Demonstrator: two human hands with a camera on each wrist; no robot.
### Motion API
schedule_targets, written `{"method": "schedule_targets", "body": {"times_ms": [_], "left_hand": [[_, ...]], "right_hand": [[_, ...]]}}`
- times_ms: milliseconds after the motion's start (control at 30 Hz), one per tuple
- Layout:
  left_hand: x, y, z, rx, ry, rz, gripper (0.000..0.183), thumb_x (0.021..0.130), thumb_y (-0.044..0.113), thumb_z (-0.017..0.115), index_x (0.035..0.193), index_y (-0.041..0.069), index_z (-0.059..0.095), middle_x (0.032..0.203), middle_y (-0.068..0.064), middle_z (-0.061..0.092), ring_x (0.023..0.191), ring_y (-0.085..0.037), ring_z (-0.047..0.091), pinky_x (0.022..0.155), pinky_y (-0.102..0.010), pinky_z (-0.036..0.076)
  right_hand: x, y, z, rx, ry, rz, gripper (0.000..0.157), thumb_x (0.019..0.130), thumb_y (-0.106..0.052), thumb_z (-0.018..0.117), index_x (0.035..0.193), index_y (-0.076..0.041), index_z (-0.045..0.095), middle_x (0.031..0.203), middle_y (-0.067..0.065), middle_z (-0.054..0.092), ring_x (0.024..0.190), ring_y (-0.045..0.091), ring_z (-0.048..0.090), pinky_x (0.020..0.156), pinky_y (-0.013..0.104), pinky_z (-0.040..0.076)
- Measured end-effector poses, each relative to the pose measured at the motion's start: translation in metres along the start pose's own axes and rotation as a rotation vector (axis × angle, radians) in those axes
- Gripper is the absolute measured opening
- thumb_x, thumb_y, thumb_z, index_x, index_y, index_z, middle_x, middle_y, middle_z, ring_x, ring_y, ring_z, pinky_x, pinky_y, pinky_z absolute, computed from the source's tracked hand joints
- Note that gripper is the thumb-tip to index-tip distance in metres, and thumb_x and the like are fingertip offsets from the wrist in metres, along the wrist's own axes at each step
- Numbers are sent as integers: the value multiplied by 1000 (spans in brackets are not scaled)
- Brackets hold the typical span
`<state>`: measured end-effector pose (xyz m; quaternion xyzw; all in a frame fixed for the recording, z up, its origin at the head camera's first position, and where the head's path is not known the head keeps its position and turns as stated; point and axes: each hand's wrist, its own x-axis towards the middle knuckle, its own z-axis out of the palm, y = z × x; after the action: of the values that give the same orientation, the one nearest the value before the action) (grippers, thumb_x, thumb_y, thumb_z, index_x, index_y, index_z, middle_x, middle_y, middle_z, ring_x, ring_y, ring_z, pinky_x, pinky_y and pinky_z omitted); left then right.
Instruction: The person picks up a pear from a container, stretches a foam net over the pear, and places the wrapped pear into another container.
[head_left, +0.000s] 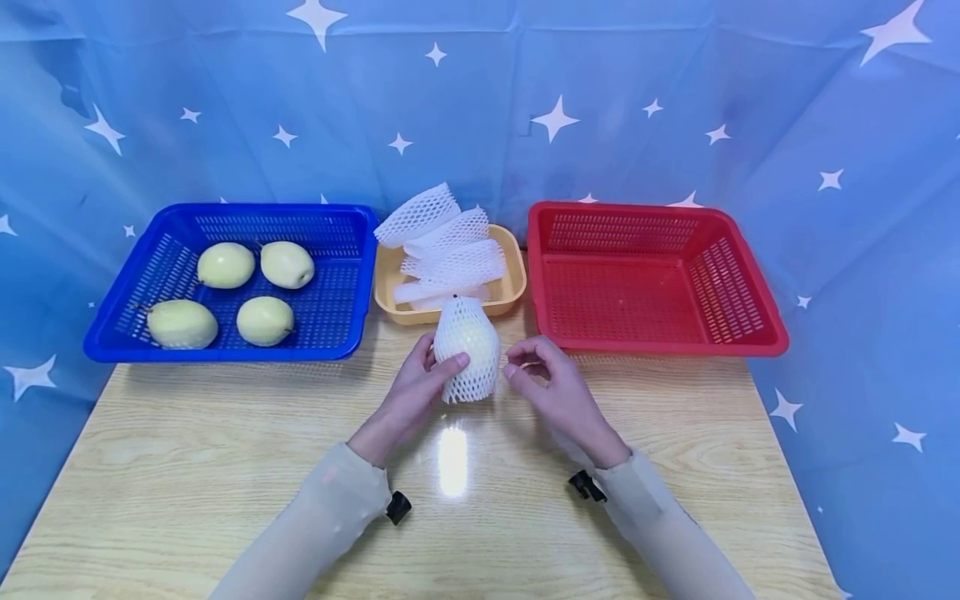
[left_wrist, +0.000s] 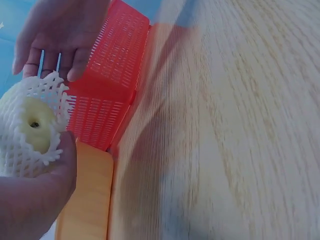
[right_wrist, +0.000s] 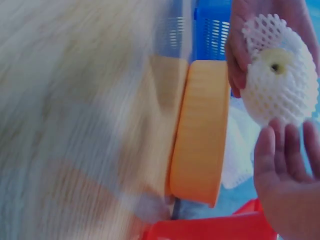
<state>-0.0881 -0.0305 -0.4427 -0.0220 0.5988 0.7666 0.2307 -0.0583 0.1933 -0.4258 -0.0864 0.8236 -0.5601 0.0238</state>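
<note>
A pale yellow-green pear (left_wrist: 37, 117) sits inside a white foam net sleeve (head_left: 467, 354), its stem poking out at the top in the head view. My left hand (head_left: 420, 379) grips the sleeved pear from the left, thumb across its front. Both wrist views show the pear's dimpled end through the sleeve's open end. On the other side, my right hand (head_left: 558, 392) is beside the pear with loosely bent fingers (right_wrist: 280, 150) and holds nothing. Its fingertips are close to the sleeve.
Several bare pears (head_left: 266, 321) lie in a blue basket (head_left: 341, 292) at the left. Behind the hands, a yellow tray (head_left: 513, 267) holds several foam net sleeves (head_left: 457, 262). A red basket (head_left: 622, 300) stands at the right. A starred blue cloth (head_left: 480, 100) hangs behind the wooden table (head_left: 525, 533).
</note>
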Motion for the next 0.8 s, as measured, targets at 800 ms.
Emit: {"method": "schedule_targets", "body": {"times_ms": [800], "left_hand": [[-8,6,-2,-129,-132,200,63,111,39,36,160,0,31,142,-21,41,110,-22,64,96,-29,55]], "right_hand": [[13,-17,10,239,-65,158,72,101,-29,68,161,-15,31,159,13,37,134,37,55,101,47,54]]}}
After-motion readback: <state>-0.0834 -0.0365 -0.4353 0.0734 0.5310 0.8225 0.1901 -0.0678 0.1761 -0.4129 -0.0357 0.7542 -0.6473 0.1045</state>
